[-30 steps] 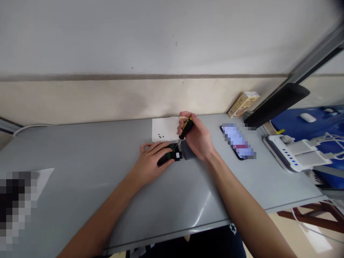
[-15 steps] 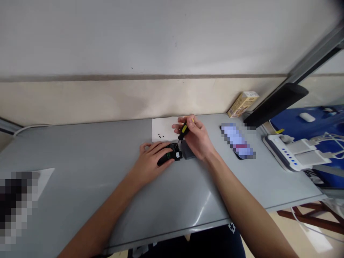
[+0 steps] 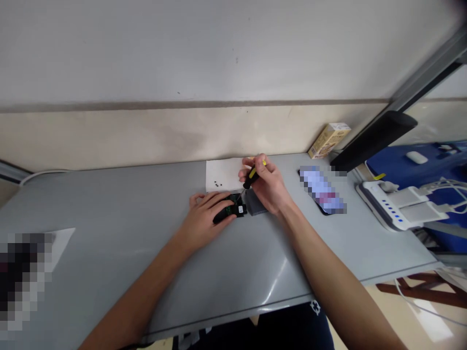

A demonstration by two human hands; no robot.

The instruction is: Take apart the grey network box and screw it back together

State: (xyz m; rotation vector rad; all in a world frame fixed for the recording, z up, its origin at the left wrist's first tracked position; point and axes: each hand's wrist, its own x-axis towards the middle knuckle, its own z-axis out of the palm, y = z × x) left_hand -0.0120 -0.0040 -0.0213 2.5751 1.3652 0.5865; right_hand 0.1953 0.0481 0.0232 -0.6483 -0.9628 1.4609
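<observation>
My left hand (image 3: 204,214) lies over an opened black electronic device (image 3: 221,215) and grips its rounded body against the table. The device's bare end shows a dark circuit board and a small white square part. My right hand (image 3: 268,184) holds a small black and yellow screwdriver (image 3: 251,179) between thumb and fingers, tilted, its thin shaft reaching down to the board. Whether the tip sits in a screw is too small to tell. Beside the device, partly under my right hand, is a dark grey block (image 3: 256,204). Several tiny black screws (image 3: 218,184) lie on a white sheet of paper (image 3: 228,170) behind.
A phone (image 3: 323,190) lies to the right on the grey table (image 3: 127,204). Farther right are a white charging dock (image 3: 392,206) with cables, a yellow carton (image 3: 329,140) and a black post (image 3: 375,141). A blurred-out dark item rests on paper at left. A wall stands behind.
The screwdriver and my right hand have shifted slightly, with the fingers turned a little around the handle. My left hand and the device stay in place.
</observation>
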